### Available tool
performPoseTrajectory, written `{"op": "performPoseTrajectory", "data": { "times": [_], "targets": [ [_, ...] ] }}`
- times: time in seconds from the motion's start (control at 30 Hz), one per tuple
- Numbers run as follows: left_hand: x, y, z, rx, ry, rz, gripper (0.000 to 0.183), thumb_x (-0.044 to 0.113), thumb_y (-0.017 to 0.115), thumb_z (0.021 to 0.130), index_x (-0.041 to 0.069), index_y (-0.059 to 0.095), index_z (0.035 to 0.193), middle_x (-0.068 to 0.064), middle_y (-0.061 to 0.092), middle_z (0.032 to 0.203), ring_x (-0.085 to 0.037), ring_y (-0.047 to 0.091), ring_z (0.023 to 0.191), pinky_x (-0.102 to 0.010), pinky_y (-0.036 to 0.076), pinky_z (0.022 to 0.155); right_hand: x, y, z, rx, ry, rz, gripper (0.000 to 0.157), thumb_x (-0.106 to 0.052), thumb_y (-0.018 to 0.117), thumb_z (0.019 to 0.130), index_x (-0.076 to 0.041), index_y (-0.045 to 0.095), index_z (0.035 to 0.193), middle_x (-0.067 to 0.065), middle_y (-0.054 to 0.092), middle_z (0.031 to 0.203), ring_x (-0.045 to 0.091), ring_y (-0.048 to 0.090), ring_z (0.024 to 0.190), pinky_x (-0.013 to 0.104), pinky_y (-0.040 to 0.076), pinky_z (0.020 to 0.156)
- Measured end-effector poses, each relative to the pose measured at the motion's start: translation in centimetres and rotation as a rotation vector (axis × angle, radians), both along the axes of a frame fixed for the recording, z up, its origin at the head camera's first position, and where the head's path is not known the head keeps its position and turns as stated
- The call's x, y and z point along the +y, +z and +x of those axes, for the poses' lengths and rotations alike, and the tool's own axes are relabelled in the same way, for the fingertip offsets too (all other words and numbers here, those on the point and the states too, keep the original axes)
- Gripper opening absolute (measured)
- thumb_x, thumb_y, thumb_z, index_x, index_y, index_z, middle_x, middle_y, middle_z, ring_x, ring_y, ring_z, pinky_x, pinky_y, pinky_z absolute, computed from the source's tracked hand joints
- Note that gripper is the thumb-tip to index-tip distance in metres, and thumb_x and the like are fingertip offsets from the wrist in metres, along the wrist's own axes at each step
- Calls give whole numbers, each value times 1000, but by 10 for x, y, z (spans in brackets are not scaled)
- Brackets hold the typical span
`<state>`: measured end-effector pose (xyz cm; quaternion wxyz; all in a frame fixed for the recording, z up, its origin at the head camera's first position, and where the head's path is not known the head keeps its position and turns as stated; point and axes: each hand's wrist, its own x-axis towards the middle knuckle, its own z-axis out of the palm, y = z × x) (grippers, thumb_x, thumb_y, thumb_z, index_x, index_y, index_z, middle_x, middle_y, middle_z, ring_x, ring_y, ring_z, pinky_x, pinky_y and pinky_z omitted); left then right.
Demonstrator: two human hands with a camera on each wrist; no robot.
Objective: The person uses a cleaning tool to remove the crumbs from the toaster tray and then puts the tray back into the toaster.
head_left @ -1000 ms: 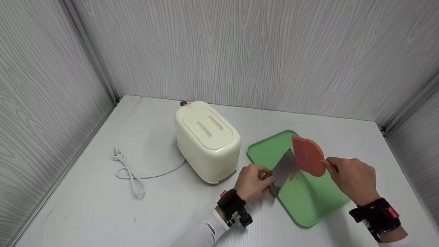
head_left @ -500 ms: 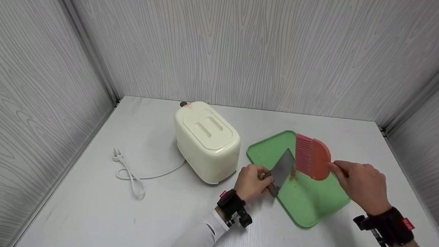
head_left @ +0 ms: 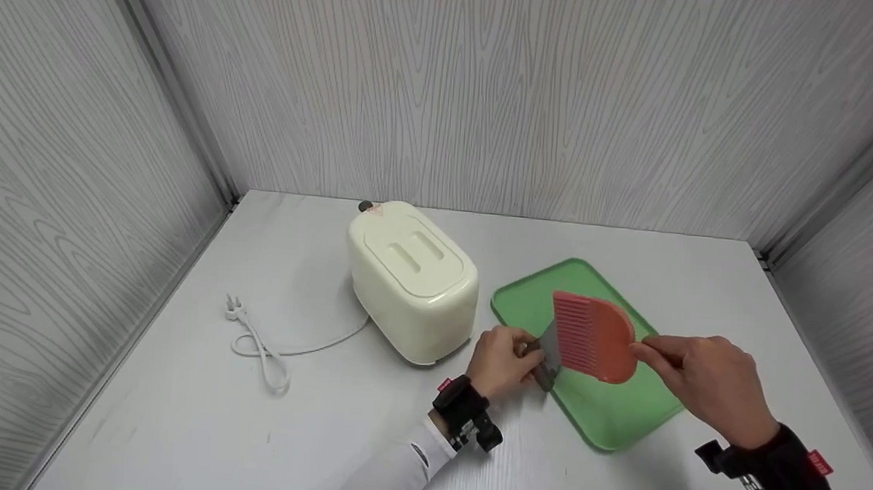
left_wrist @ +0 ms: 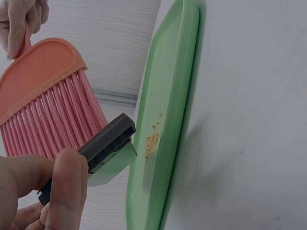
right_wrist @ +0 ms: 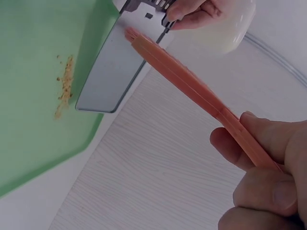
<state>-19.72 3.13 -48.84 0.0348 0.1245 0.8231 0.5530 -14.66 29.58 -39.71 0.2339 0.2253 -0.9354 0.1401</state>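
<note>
My left hand (head_left: 501,362) pinches the dark end of a flat metal crumb tray (right_wrist: 108,67), whose blade slants over the left edge of a green serving tray (head_left: 610,426). Between thumb and fingers, my right hand (head_left: 717,387) grips the thin handle of a small orange brush (head_left: 614,342) with pink bristles. In the head view the brush covers much of the metal piece; in the right wrist view the bristle end overlaps its surface, and contact cannot be told. Brown crumbs (right_wrist: 65,88) lie on the green tray, hidden behind the brush in the head view.
A cream toaster (head_left: 424,274) with a lid over its top stands left of the green tray, close to my left hand. Its white cord and plug (head_left: 252,332) lie looped on the white table (head_left: 173,425). Grey wood-grain panels (head_left: 444,96) enclose the back and sides.
The brush first shifted right, then came back left and lower, now overlapping the crumb tray in view. My right hand moved with it; the left hand and crumb tray stay put.
</note>
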Motion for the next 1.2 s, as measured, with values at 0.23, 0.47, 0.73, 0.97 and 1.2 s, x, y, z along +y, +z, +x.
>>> {"op": "performPoseTrajectory", "data": {
  "times": [0.23, 0.47, 0.73, 0.97, 1.2],
  "targets": [
    [1, 1, 0, -2, 3, -18, 15, 10, 76, 94, 0, 77, 106, 6, 62, 61, -1, 57, 46, -19, 51, 45, -10, -2, 1, 1, 34, 34, 29, -25, 85, 85, -31, 64, 66, -23, 21, 54, -5, 25, 48, 17, 14, 43],
    [0, -2, -1, 24, 8, -34, 16, 11, 77, 94, 1, 78, 105, 6, 60, 58, 1, 54, 44, -17, 49, 46, -21, -6, 2, 8, 46, 87, 19, -27, 85, 86, -27, 72, 71, -20, 35, 51, -5, 30, 47, 17, 20, 40],
    [-1, 0, 0, 36, 9, -13, 14, 10, 76, 94, 1, 78, 104, 7, 59, 59, 0, 56, 46, -18, 51, 48, -23, -9, 0, 44, 11, 119, 25, -26, 87, 83, -25, 68, 67, -16, 33, 50, -1, 29, 46, 20, 20, 39],
    [0, 2, 1, 56, 15, -30, 14, 13, 76, 94, 2, 79, 103, 9, 59, 58, 2, 55, 46, -15, 47, 50, -22, -12, -4, 152, 23, 159, 32, -24, 89, 80, -23, 62, 64, -14, 28, 50, 1, 25, 46, 20, 15, 40],
    [1, 1, 0, 4, 13, -2, 13, 11, 76, 94, 2, 79, 102, 7, 62, 60, 0, 57, 46, -18, 50, 46, -21, -15, -5, 148, 6, 164, 19, -22, 90, 80, -19, 73, 71, -12, 34, 48, 2, 27, 45, 21, 17, 40]
  ]
}}
